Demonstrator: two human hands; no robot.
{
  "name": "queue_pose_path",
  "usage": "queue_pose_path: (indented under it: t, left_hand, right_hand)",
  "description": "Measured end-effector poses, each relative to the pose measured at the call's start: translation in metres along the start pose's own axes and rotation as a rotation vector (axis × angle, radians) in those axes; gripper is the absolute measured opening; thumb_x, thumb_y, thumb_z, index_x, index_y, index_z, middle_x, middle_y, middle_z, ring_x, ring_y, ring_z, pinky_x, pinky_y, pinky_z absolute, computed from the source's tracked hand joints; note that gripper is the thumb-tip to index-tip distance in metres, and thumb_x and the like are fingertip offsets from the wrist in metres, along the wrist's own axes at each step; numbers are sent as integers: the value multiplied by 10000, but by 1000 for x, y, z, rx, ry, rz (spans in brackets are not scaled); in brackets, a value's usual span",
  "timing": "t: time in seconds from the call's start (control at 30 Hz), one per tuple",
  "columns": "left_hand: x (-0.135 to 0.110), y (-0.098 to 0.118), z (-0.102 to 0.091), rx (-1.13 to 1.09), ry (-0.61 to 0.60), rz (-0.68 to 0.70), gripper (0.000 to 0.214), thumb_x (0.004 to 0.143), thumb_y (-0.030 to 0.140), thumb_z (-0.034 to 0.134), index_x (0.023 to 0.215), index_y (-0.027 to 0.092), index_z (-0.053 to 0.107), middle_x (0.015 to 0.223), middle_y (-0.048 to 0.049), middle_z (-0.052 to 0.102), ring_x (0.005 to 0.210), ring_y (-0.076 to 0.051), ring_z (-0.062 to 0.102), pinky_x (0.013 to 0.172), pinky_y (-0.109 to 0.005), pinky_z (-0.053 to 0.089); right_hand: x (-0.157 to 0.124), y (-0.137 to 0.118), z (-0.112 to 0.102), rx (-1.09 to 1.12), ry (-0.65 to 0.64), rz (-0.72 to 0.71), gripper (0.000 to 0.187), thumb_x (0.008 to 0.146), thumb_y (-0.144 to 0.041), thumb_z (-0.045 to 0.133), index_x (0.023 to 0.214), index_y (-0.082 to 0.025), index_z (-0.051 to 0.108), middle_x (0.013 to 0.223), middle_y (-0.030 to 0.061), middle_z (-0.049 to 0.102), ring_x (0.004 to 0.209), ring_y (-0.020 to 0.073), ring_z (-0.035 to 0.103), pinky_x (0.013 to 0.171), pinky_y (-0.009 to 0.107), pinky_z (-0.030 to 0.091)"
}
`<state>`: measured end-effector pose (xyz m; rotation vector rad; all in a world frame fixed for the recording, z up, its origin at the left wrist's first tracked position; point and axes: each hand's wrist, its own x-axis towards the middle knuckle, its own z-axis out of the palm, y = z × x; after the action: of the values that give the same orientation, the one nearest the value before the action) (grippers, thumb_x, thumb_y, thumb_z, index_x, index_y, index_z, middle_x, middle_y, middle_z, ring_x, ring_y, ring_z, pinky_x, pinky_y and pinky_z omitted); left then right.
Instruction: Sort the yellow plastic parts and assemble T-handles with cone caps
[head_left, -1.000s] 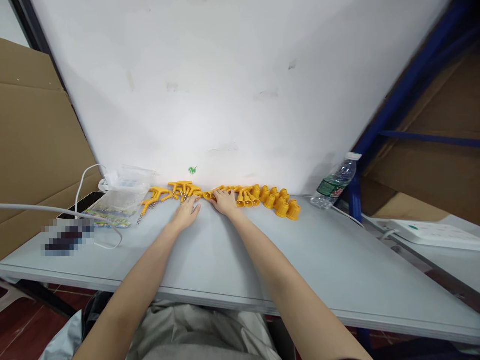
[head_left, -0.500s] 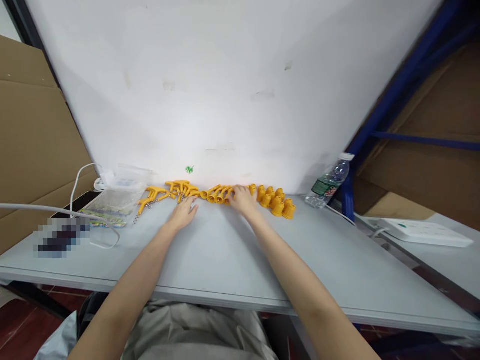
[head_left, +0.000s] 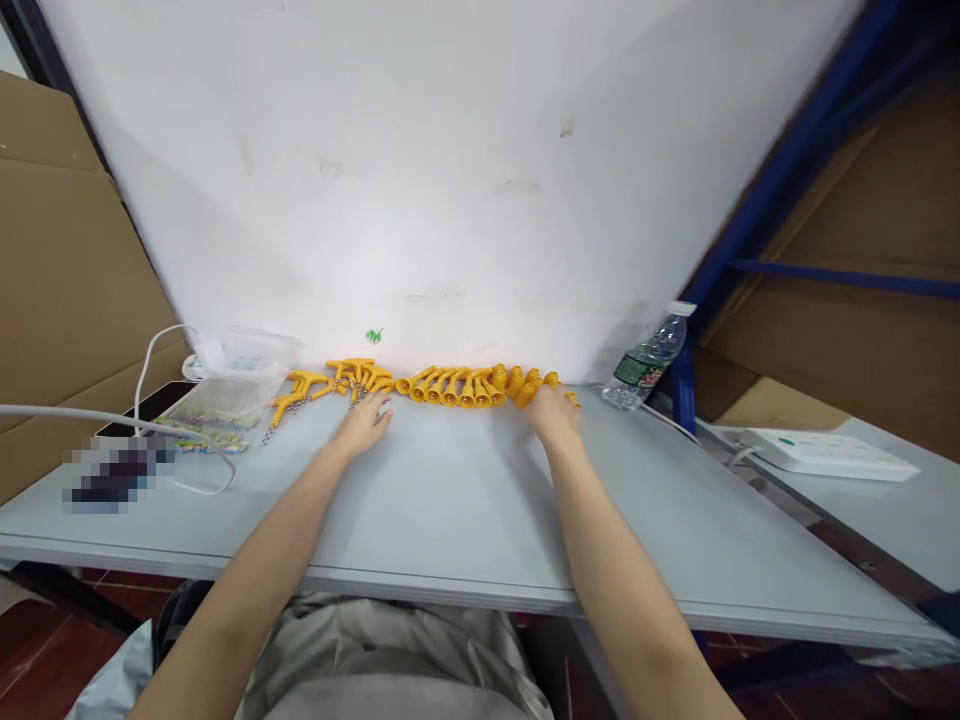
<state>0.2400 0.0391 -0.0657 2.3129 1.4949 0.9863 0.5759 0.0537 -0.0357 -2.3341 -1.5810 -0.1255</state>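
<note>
My left hand rests on the table with its thumb apart from the fingers, open. Its fingertips touch or lie right by a loose group of yellow T-handled corkscrews with metal spirals. My right hand reaches over a cluster of yellow ribbed, cup-shaped caps and covers some of them. Its fingertips are hidden, so whether it grips a cap cannot be made out. Between the hands lies a row of yellow funnel-shaped pieces, their wide open ends facing me.
A white panel rises behind the table. On the left are a clear plastic bag, a white cable, a phone and a cardboard box. To the right stand a leaning water bottle and a white power strip.
My right hand has moved right, from the row of funnel-shaped pieces to the caps. More of that row now shows uncovered. My left hand has stayed by the corkscrews. The view has shifted slightly.
</note>
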Motion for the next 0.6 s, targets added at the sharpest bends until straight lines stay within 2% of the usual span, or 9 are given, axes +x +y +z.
queue_pose_path:
  t: [0.1, 0.23, 0.33, 0.47, 0.6]
  left_hand:
    - [0, 0, 1, -2, -1, 3, 306, 895, 284, 459, 1134, 168, 611, 1161, -104, 635, 875, -194, 646, 862, -368, 522]
    - [0, 0, 0, 7, -18, 1, 273, 891, 268, 463, 1084, 168, 627, 1123, -102, 645, 879, -196, 645, 864, -362, 517]
    - [1, 0, -1, 21, -34, 19, 249, 890, 258, 460, 1041, 169, 637, 1094, -96, 657, 880, -198, 639, 868, -365, 511]
    - [1, 0, -1, 40, -45, 36, 230, 886, 251, 461, 984, 176, 655, 1034, -89, 677, 875, -203, 638, 849, -357, 511]
    - [4, -1, -4, 74, -12, -15, 238, 883, 217, 453, 957, 175, 674, 1019, -95, 696, 937, -218, 643, 858, -340, 497]
  right_hand:
    - [2, -9, 7, 156, -42, -33, 352, 816, -181, 526, 1153, -108, 597, 1201, 256, 534, 1012, 348, 610, 823, 454, 452]
    - [-5, -31, 22, 379, -85, -310, 217, 738, -163, 584, 954, -158, 601, 997, 148, 610, 883, 263, 598, 779, 365, 458]
    - [-20, -52, 38, 504, -214, -436, 134, 712, -217, 610, 824, -183, 546, 831, 65, 601, 746, 203, 559, 694, 313, 450]
    - [-36, -72, 55, 580, -141, -527, 194, 715, -311, 644, 772, -199, 496, 838, 45, 571, 754, 181, 526, 693, 295, 438]
    - [-38, -74, 58, 572, -131, -558, 228, 738, -364, 641, 749, -208, 476, 803, 28, 552, 718, 166, 505, 659, 280, 415]
